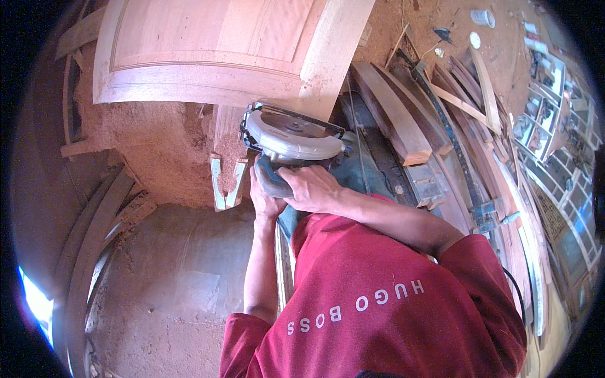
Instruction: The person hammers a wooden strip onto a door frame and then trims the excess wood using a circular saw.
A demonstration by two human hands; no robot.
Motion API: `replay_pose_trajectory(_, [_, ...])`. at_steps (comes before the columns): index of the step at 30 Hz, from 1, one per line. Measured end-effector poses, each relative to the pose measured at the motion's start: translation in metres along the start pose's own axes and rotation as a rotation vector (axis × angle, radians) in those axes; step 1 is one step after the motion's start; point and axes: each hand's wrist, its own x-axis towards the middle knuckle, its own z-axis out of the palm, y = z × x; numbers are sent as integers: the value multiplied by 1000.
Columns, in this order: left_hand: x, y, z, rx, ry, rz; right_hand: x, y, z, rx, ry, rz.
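Observation:
A circular saw [293,143] with a silver-grey guard is in front of me, by the near edge of a panelled wooden door [208,80]. Part of its dark round blade shows inside the guard. My left hand [266,200] wraps round the teal and dark handle [272,179] from the left. From the right, my right hand [314,188] closes on the same handle, its fingers partly hidden. Both hands are close together, just in front of my red shirt. Whether the saw touches the door cannot be made out.
Curved timber pieces [394,120] lie stacked to the right. A forked wooden support [228,183] stands below the door's near edge, left of the saw. Reddish sawdust [154,148] covers the ground there. Window-like frames [548,107] stand far right; a pale tin [483,18] lies behind.

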Motion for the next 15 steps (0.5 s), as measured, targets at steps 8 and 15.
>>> replay_pose_trajectory(8, [0,4,6,23,24,-7,-3,13,3,23,21,-54])
replay_pose_trajectory(15, [-4,-9,22,179,25,70,-6,29,3,28,27,-84])
